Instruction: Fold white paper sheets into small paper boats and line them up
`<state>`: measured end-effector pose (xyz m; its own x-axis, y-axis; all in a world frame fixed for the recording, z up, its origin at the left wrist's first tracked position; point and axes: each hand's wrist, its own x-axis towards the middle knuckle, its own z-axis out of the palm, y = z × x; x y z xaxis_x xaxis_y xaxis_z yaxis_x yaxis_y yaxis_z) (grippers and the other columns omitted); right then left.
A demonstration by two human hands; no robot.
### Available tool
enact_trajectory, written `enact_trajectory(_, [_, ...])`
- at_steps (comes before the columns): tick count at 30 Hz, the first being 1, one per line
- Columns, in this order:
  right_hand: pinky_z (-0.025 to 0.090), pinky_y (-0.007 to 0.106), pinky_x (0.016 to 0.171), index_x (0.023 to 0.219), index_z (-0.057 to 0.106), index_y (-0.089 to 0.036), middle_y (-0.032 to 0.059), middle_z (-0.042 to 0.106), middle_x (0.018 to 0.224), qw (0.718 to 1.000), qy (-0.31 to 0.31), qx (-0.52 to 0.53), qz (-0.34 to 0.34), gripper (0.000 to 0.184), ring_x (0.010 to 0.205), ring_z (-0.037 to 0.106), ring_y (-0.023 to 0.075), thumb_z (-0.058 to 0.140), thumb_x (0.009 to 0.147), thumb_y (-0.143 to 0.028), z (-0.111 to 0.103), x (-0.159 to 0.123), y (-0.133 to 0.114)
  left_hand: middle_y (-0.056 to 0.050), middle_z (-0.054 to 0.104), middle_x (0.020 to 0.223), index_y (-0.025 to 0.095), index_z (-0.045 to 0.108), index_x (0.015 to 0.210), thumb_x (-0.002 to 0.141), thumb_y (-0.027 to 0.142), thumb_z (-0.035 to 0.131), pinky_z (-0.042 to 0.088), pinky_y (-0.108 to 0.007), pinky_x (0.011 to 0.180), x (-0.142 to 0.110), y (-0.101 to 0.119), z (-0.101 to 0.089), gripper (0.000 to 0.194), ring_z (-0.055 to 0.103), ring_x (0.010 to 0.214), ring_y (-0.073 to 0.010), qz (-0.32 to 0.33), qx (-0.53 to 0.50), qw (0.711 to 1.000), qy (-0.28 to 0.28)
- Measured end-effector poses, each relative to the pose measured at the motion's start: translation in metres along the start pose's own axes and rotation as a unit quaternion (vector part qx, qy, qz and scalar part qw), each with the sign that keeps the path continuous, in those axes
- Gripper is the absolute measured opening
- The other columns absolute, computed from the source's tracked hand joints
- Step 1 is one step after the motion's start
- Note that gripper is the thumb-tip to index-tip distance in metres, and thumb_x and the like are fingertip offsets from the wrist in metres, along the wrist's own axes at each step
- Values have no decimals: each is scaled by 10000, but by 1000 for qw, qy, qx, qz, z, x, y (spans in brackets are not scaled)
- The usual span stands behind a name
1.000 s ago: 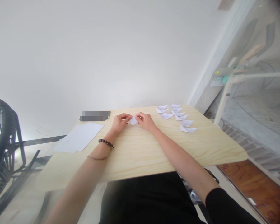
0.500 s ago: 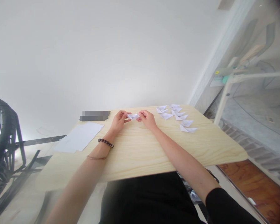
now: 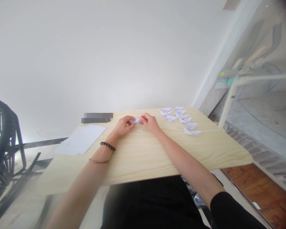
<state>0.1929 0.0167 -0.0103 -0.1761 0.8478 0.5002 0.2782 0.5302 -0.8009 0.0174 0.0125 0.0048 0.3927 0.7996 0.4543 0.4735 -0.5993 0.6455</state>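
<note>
Between my hands is a small white folded paper boat (image 3: 136, 121), partly covered by fingers. My left hand (image 3: 124, 125) grips its left end, thumb on the near side and fingers on the far side. The right end is pinched by my right hand (image 3: 149, 122) between thumb and fingertips. Several finished-looking white paper boats (image 3: 184, 118) lie grouped on the tabletop to the right of my right hand.
A stack of white paper sheets (image 3: 82, 139) lies at the left of the pale wooden table (image 3: 143, 159). Behind it sits a dark, blurred-out object (image 3: 96, 118). A black woven chair (image 3: 4, 140) stands left; a white wall (image 3: 133, 57) rises behind the table.
The folded paper went from a pointed diamond-like shape to a wider boat shape pulled out between both hands. Now my left fingers have closed further over its left side.
</note>
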Motion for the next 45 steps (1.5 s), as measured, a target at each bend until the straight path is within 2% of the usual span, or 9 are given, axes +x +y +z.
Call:
enact_trajectory(11, [484,249,649,844,548,-184,10,625,715,999,-34,-32,-10,225,640,608,113,423,789,-363,-1,-2,-9,-80,571,954,161,605,876,709,285,485,457,-276,710,0,3,0,241,552,783,-164,0,19,1000,13])
enact_trajectory(16, [495,237,628,841,547,-183,15,625,752,999,-36,3,-3,249,653,613,114,426,780,-392,1,-1,-10,-84,584,946,157,629,834,741,293,454,449,-265,695,2,1,-1,241,550,795,-170,0,14,1000,23])
enact_trajectory(20, [507,243,618,847,524,-179,35,630,828,999,-16,46,5,259,654,617,114,417,780,-406,2,0,-6,-79,591,958,156,633,824,739,315,457,447,-259,692,3,-3,-1,252,550,809,-169,-22,8,999,34])
enact_trajectory(23, [515,253,610,835,511,-177,43,634,798,998,-11,59,24,259,644,622,124,430,771,-415,3,0,-4,-76,592,978,155,630,824,733,334,467,447,-258,686,3,-6,1,259,559,770,-156,-47,-19,998,32])
enact_trajectory(30, [522,268,583,822,500,-180,36,625,687,996,-14,70,53,257,625,630,148,465,748,-424,2,-1,-2,-50,645,736,150,624,872,687,391,524,444,-256,624,1,-7,3,319,573,649,-151,-115,-71,991,14])
enact_trajectory(38, [522,264,585,835,497,-184,25,624,685,996,-18,63,56,258,629,635,151,455,756,-425,2,0,-4,-53,644,672,140,636,781,634,428,582,435,-252,595,2,-1,-2,328,581,625,-153,-166,-133,976,37])
enact_trajectory(45, [526,277,540,842,499,-182,34,629,671,994,-3,66,84,268,589,631,163,471,745,-430,1,1,3,-37,646,664,142,627,862,525,416,679,403,-233,520,-1,-5,-3,437,561,568,-140,-164,-150,975,-14])
